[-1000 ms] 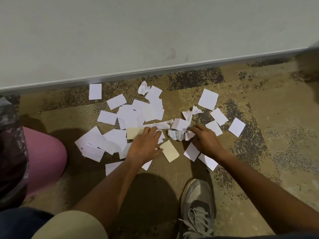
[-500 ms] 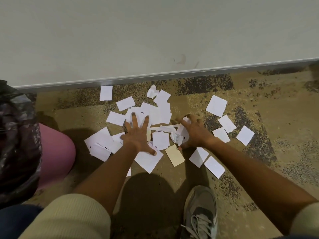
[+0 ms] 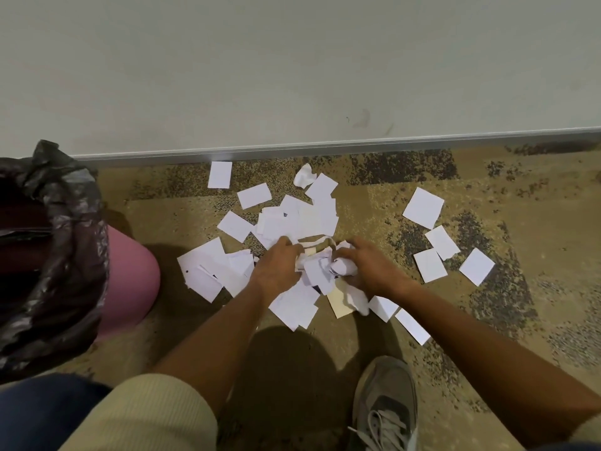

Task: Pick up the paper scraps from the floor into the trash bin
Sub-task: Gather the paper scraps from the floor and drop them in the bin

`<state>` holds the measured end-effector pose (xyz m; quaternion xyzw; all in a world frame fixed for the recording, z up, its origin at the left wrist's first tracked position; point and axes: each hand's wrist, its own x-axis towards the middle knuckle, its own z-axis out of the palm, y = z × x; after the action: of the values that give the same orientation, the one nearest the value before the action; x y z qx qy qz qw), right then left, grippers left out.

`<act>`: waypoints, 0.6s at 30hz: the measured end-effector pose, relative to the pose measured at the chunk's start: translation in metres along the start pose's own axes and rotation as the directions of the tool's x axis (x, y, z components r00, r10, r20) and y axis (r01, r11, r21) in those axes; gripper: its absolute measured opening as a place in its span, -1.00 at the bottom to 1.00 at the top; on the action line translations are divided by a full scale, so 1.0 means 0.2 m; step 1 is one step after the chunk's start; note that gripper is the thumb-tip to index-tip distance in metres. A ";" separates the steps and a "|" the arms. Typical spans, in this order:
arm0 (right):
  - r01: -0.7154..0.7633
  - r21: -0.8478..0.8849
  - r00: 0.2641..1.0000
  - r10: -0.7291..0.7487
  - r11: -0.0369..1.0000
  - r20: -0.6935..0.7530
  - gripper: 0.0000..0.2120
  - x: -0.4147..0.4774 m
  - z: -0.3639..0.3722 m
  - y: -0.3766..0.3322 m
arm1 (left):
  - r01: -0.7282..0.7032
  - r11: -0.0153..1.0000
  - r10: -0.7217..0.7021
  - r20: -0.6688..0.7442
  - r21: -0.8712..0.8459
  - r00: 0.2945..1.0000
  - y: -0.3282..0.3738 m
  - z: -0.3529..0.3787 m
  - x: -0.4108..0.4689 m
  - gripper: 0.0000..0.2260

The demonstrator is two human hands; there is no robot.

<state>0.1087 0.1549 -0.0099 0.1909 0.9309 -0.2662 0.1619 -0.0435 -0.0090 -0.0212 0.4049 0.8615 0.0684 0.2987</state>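
At frame centre: scraps (image 3: 317, 271) bunched between left hand (image 3: 276, 266) and right hand (image 3: 370, 271) | fingers curled around the bunch | bin (image 3: 65, 242) at far left, nearer left hand.

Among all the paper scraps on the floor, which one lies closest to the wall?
The upright white scrap at the top left of the scatter. It lies alone, just below the baseboard, while every other scrap sits lower on the carpet.

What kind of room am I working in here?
Probably an office or similar indoor room, though I can't be sure: patterned carpet, a plain wall with a grey baseboard, and a pink bin lined with a black bag.
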 end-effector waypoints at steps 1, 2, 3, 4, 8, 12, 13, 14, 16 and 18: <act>-0.002 0.029 1.000 0.002 1.000 -0.008 -0.61 0.00 -0.01 0.00 | 0.006 1.000 -0.006 -0.011 -0.021 1.000 -0.01 -0.01 0.00 -0.49; -0.004 0.056 1.000 0.006 0.998 -0.020 -0.63 0.00 -0.02 0.00 | 0.015 0.999 -0.017 -0.023 -0.047 1.000 -0.01 -0.01 0.00 -0.50; -0.005 0.078 0.999 0.008 0.997 -0.036 -0.66 0.00 -0.02 0.01 | 0.031 0.996 -0.034 -0.032 -0.086 0.999 -0.02 -0.02 0.00 -0.49; -0.002 0.095 0.999 0.007 0.995 -0.052 -0.69 0.00 -0.03 0.01 | 0.049 0.990 -0.054 -0.033 -0.131 0.998 -0.02 -0.03 0.00 -0.46; -0.023 0.166 0.993 0.041 0.986 -0.106 -0.68 0.00 -0.02 0.02 | 0.152 0.941 -0.143 0.052 -0.302 0.988 -0.03 -0.03 0.00 -0.48; -0.122 0.186 0.988 0.136 0.975 -0.067 -0.38 0.00 0.01 0.01 | 0.149 0.936 -0.143 0.042 -0.320 0.989 -0.04 -0.02 0.00 -0.64; -0.144 0.166 0.988 0.151 0.976 -0.030 -0.27 -0.01 0.03 0.01 | 0.128 0.934 -0.130 0.017 -0.332 0.991 -0.03 -0.01 0.00 -0.65; -0.161 0.154 0.987 0.163 0.975 0.002 -0.15 -0.02 0.04 0.01 | 0.109 0.928 -0.120 -0.007 -0.355 0.993 -0.02 -0.01 -0.01 -0.62; -0.183 0.175 0.983 0.180 0.967 0.031 0.06 -0.02 0.06 -0.01 | 0.111 0.924 -0.119 -0.001 -0.366 0.993 0.00 0.00 -0.01 -0.45; -0.184 0.215 0.983 0.178 0.959 0.045 0.18 -0.02 0.08 -0.03 | 0.132 0.935 -0.126 0.040 -0.328 0.991 0.04 0.02 -0.02 -0.28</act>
<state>0.1128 0.1398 -0.0179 0.2885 0.8726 -0.3531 0.1752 -0.0346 -0.0068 -0.0195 0.2923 0.8599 0.1880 0.3740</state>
